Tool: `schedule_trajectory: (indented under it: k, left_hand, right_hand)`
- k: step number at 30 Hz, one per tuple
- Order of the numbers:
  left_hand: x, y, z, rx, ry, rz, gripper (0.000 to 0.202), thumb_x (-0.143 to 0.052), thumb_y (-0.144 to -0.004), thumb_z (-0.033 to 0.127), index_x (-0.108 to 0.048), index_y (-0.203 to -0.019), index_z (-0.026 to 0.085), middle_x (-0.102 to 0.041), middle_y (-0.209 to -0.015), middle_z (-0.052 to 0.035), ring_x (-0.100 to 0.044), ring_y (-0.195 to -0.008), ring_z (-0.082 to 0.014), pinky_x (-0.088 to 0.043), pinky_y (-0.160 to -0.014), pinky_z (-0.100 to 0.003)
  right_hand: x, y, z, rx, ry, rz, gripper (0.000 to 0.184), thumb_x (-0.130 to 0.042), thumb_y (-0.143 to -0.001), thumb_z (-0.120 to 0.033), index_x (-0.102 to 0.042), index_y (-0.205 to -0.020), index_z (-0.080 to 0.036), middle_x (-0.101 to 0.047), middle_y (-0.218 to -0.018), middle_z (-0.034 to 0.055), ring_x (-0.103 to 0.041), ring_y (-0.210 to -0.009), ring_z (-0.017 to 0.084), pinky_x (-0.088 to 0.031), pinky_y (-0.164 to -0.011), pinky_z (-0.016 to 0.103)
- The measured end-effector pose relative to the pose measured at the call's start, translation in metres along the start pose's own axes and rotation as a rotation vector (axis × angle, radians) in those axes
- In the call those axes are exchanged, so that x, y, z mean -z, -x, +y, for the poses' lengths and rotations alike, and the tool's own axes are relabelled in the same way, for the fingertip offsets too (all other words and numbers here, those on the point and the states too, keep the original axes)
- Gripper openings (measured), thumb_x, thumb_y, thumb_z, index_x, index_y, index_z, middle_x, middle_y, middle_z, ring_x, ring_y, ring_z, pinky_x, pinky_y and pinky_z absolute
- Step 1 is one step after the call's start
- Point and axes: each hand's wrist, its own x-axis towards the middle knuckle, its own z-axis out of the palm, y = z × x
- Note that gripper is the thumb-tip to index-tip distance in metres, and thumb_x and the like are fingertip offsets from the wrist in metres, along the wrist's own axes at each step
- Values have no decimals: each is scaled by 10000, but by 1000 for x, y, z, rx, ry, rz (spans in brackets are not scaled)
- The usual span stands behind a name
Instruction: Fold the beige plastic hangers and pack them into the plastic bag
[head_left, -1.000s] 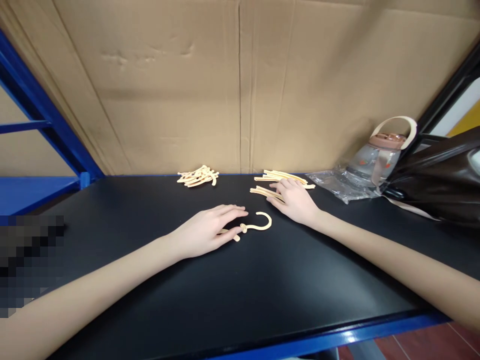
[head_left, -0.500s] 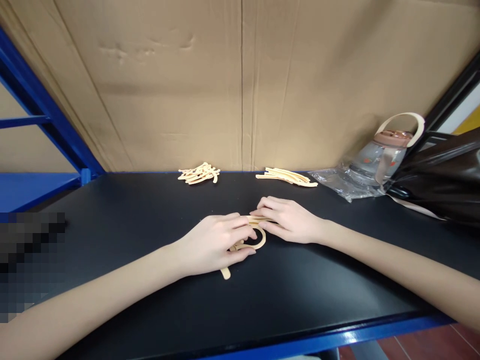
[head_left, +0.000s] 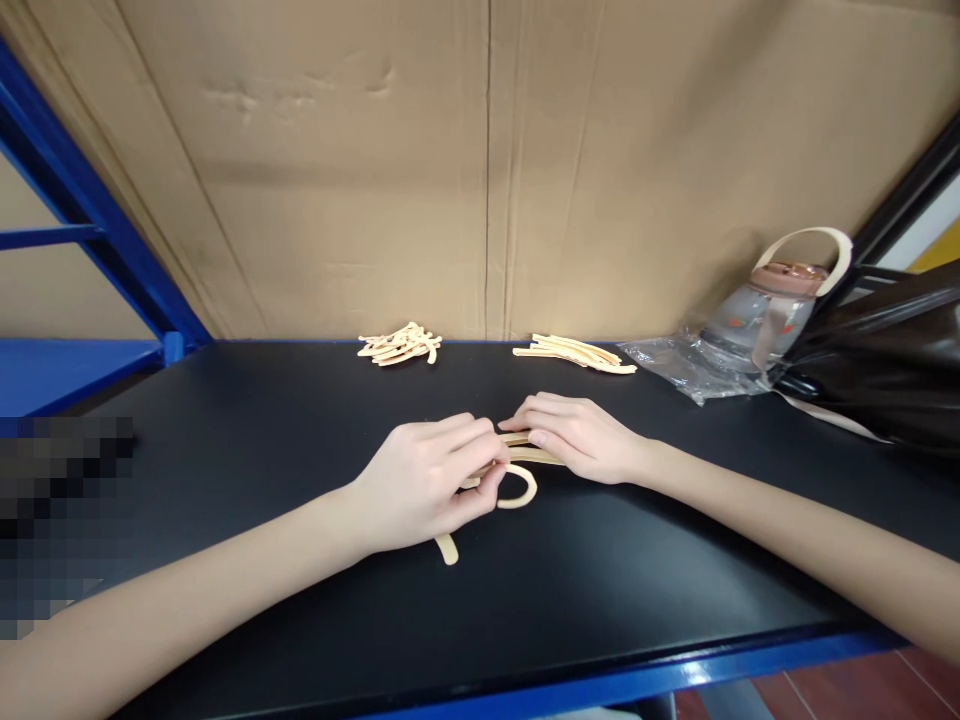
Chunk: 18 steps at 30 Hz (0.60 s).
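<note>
My left hand [head_left: 435, 480] is closed in a pinch, thumb against forefinger, on a pale cream strip [head_left: 529, 493] whose free part curls into a loop to the right. Another rounded strip end [head_left: 448, 549] pokes out below the palm. My right hand [head_left: 581, 437] lies low over several flat pale strips [head_left: 534, 455], its bent fingers and thumb holding them against the tabletop. Those strips run leftward under the left fingers, where their ends are hidden. The strips' material cannot be made out.
A tangled pile of pale strips [head_left: 401, 345] lies at the back of the black table [head_left: 300, 630]. To its right is a straighter bundle [head_left: 576, 353]. A clear bottle [head_left: 757, 315] stands on plastic wrap [head_left: 679, 368] at the right, beside a black bag [head_left: 892, 350]. Cardboard [head_left: 337, 180] walls the back.
My left thumb and forefinger have come together on the curled strip, and its loop has opened and shifted slightly nearer. My right thumb has moved slightly over the flat strips.
</note>
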Motion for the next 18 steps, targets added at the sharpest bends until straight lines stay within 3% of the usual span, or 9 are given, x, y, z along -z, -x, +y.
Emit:
schedule_trajectory:
  k: [5, 9, 13, 18]
  left_hand:
    - [-3, 3, -1, 173, 40, -7, 155, -392, -938, 191, -512, -840, 194, -599, -672, 48, -506, -491, -66, -335, -468, -170]
    - [-5, 5, -5, 408, 154, -31, 176, -288, -982, 297, -438, -934, 220, -498, -521, 97, -463, -391, -82, -318, -443, -179]
    - [-5, 4, -7, 613, 374, -60, 152, -289, -984, 316, -407, -1036, 237, -454, -548, 101, -449, -427, -91, -358, -482, -196]
    - [-10, 1, -6, 672, 621, 5, 229, -311, -979, 283, -370, -1195, 237, -550, -753, 45, -528, -619, -107, -432, -596, -232]
  right_hand:
    - [0, -1, -4, 32, 121, 50, 351, -311, -1004, -293, -596, -1146, -146, -634, -1048, 82, -582, -932, 184, -471, -826, 336]
    - [0, 0, -6, 134, 247, 286, 313, -374, -977, -286, -550, -1179, -124, -647, -1000, 99, -581, -877, 202, -473, -770, 350]
    - [-2, 1, -8, 271, 376, 485, 315, -427, -925, -206, -488, -1226, -136, -635, -950, 95, -577, -806, 192, -476, -684, 328]
    - [-2, 1, -13, 448, 575, 443, 315, -487, -867, -121, -558, -1165, -196, -641, -878, 39, -577, -748, 152, -457, -649, 286]
